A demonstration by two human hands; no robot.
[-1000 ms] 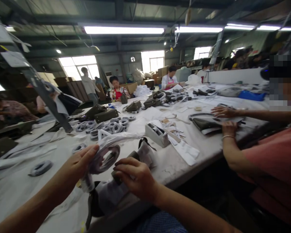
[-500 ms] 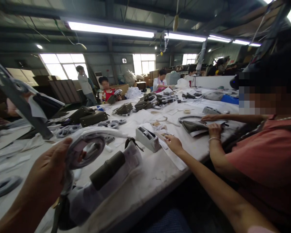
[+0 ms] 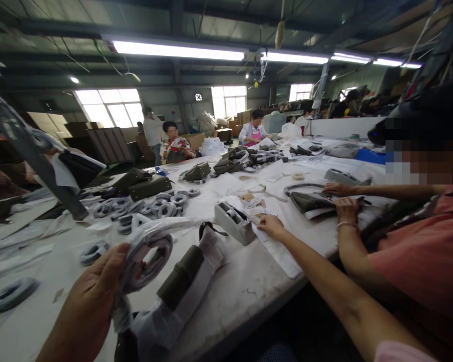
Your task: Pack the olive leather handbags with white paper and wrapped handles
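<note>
My left hand (image 3: 92, 296) grips a coiled strap (image 3: 164, 259) wrapped in clear plastic, thumb on the near side and fingertips showing through the loop. Below the coil, an olive-green bag part (image 3: 181, 276) wrapped in whitish film lies on the worktable (image 3: 226, 296), with a dark buckled strap at its far end. Reaching across the table, my right hand (image 3: 272, 226) is closed beside the cutting end of a grey tape dispenser (image 3: 234, 221). What its fingertips pinch is too small to make out. A white sheet (image 3: 281, 254) lies under that hand.
Several wrapped coils (image 3: 166, 208) lie left of the dispenser, with olive bags (image 3: 149, 187) behind them. A metal post (image 3: 33, 151) rises at left. A co-worker in a coral shirt (image 3: 419, 256) handles another bag (image 3: 311, 201) at right. People sit across the table.
The view has shifted slightly, so things sit lower and farther right. My left hand still holds the coil; my right hand stays by the dispenser.
</note>
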